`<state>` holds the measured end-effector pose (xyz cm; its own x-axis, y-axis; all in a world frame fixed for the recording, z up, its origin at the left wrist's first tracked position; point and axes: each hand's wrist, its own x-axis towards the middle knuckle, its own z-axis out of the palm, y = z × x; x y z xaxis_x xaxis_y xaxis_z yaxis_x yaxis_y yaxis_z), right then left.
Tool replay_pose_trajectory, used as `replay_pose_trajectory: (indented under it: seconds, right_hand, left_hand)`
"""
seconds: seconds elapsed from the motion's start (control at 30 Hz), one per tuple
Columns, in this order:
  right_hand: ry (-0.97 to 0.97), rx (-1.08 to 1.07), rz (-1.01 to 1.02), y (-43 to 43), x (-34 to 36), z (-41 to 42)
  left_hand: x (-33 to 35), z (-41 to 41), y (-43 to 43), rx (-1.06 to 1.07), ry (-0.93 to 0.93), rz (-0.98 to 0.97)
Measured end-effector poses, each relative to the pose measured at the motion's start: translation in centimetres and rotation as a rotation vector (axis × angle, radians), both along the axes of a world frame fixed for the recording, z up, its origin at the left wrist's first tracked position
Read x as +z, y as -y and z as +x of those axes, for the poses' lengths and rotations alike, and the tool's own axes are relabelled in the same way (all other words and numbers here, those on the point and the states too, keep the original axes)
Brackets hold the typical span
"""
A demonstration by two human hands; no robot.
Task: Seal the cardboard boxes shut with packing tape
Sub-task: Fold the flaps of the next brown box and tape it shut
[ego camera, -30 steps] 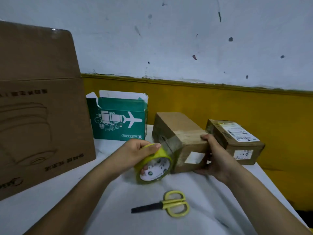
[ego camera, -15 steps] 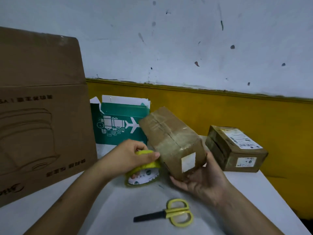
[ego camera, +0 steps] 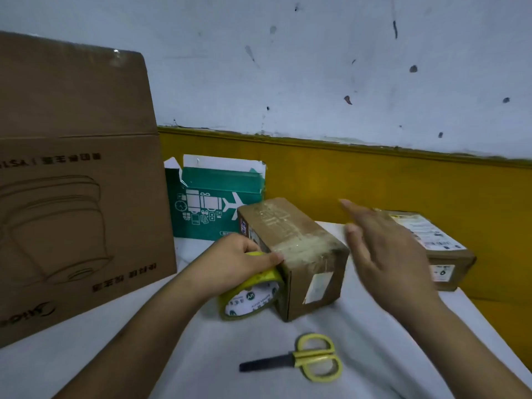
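Note:
A small brown cardboard box (ego camera: 299,246) stands on the white table, its top crossed by clear tape and a white label on its near end. My left hand (ego camera: 239,257) grips a yellow roll of packing tape (ego camera: 253,295) pressed against the box's left side. To the right of the box my right hand (ego camera: 383,251) hovers with fingers spread and straight, blurred, touching nothing. A second small brown box (ego camera: 440,254) with a shipping label sits at the right, partly behind that hand.
Yellow-handled scissors (ego camera: 311,358) lie shut on the table (ego camera: 86,355) in front of the box. A large brown carton (ego camera: 74,197) fills the left side. A green box (ego camera: 213,205) with open white flaps stands at the back against the yellow and white wall.
The small box, tilted up in my right hand half a second ago, now stands on the table. My right hand has let go and moved off to the right. The left hand still holds the tape roll.

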<state>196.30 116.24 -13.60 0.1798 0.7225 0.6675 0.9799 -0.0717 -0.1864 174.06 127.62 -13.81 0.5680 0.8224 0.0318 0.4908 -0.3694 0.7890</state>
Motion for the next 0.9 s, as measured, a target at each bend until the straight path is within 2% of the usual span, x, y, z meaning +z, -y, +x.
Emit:
replay_pose_trajectory:
  seconds: [0.03,0.1,0.27,0.4,0.6,0.7,0.9]
  right_hand:
    - [0.07,0.139,-0.08,-0.2,-0.3,-1.1]
    - [0.122,0.244,-0.213,-0.7,-2.1,-2.3]
    - [0.108,0.26,-0.249,-0.7,-2.8,-1.5]
    - [0.127,0.245,-0.296,0.1,-1.5,-1.9]
    - [-0.111,0.126,-0.326,-1.2,0.4,-2.9]
    - [-0.389,0.126,-0.338,-2.4,0.5,-3.2]
    - [-0.669,0.146,-0.296,-3.3,-0.1,-3.4]
  left_hand:
    - [0.0,0.1,0.0,-0.001,0.008,-0.002]
    - [0.0,0.2,0.3,-0.012,0.057,-0.014]
    - [-0.1,-0.8,0.9,-0.15,0.206,-0.171]
    - [0.0,-1.3,1.1,-0.136,0.215,-0.222]
    - [-0.1,-0.5,3.0,-0.255,0.24,-0.433]
    - [0.2,-0.5,3.0,-0.223,0.218,-0.367]
    - [0.0,-0.4,2.8,-0.167,0.237,-0.28]
